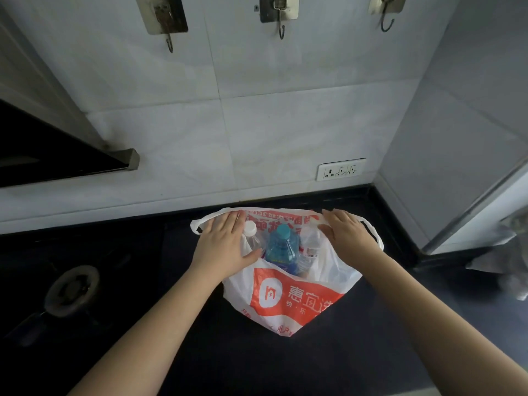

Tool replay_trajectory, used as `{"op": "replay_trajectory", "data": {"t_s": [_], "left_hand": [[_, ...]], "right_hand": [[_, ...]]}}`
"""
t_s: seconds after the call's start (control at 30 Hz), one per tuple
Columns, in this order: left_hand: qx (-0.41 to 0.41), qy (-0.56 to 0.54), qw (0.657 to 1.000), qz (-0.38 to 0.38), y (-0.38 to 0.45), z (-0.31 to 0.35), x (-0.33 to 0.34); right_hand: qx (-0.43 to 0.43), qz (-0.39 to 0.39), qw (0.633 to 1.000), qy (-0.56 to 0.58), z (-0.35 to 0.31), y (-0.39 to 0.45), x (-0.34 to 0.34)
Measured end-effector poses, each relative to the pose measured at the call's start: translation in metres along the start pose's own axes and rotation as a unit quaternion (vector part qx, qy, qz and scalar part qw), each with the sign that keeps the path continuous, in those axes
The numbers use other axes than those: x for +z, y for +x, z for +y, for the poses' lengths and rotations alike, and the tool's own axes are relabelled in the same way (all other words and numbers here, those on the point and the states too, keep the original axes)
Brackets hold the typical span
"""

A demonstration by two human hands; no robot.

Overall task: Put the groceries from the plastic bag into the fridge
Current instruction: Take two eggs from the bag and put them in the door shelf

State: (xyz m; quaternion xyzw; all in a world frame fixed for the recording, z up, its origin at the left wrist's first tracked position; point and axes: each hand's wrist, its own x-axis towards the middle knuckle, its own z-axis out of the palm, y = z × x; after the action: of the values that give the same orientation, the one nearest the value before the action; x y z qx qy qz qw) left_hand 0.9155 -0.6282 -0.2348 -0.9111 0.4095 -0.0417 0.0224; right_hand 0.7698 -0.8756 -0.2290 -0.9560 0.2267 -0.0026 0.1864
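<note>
A white and orange plastic bag (294, 298) stands on the dark countertop (257, 361) with its mouth spread wide. Inside it I see a blue bottle with a teal cap (281, 250), a clear bottle with a white cap (251, 234) to its left and another clear bottle (311, 244) to its right. My left hand (223, 244) lies flat on the bag's left rim, fingers together, pressing it outward. My right hand (347, 235) rests the same way on the right rim, beside the bag's handle loop. Neither hand holds a bottle.
A gas burner (71, 290) sits in the countertop at the left. A tiled wall with a socket strip (340, 169) and hooks (281, 22) rises behind the bag. A range hood edge (125, 161) juts out at the left. A pale appliance side (485, 212) stands at the right.
</note>
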Motion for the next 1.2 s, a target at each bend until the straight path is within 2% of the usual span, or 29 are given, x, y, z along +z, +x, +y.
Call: {"op": "replay_trajectory", "data": {"t_s": [0.2, 0.37, 0.47, 0.57, 0.67, 0.77, 0.9, 1.0, 1.07, 1.13, 1.2], "left_hand": [[0.016, -0.010, 1.000, 0.020, 0.005, -0.003, 0.011], [0.017, -0.034, 0.999, 0.028, 0.008, -0.009, 0.015], [-0.005, -0.098, 0.995, -0.011, 0.011, -0.014, 0.020], [-0.064, -0.228, 0.968, -0.077, 0.011, -0.019, 0.029], [-0.099, -0.293, 0.944, -0.118, 0.005, -0.019, 0.036], [-0.104, -0.322, 0.928, -0.154, -0.004, -0.021, 0.044], [-0.076, -0.328, 0.924, -0.181, -0.013, -0.021, 0.053], [-0.056, -0.317, 0.932, -0.165, -0.014, -0.022, 0.060], [-0.051, -0.287, 0.948, -0.126, -0.016, -0.025, 0.067], [-0.016, -0.230, 0.973, -0.030, -0.018, -0.028, 0.073], [0.035, -0.171, 0.982, 0.072, -0.024, -0.031, 0.077]], "right_hand": [[-0.012, 0.097, 0.992, -0.079, 0.008, 0.010, 0.003], [-0.011, 0.108, 0.993, -0.053, 0.011, 0.027, 0.001], [0.030, 0.080, 0.996, -0.017, 0.014, 0.037, 0.007], [0.082, 0.012, 0.997, -0.001, 0.016, 0.042, 0.013], [0.098, -0.035, 0.994, -0.019, 0.018, 0.042, 0.019], [0.115, -0.059, 0.991, -0.022, 0.022, 0.038, 0.028], [0.099, -0.069, 0.992, -0.025, 0.031, 0.033, 0.043], [0.081, -0.065, 0.994, -0.026, 0.041, 0.031, 0.057], [0.084, -0.036, 0.996, -0.011, 0.044, 0.026, 0.064], [0.089, 0.032, 0.995, 0.030, 0.042, 0.013, 0.067], [0.072, 0.096, 0.990, 0.068, 0.038, -0.006, 0.069]]}}
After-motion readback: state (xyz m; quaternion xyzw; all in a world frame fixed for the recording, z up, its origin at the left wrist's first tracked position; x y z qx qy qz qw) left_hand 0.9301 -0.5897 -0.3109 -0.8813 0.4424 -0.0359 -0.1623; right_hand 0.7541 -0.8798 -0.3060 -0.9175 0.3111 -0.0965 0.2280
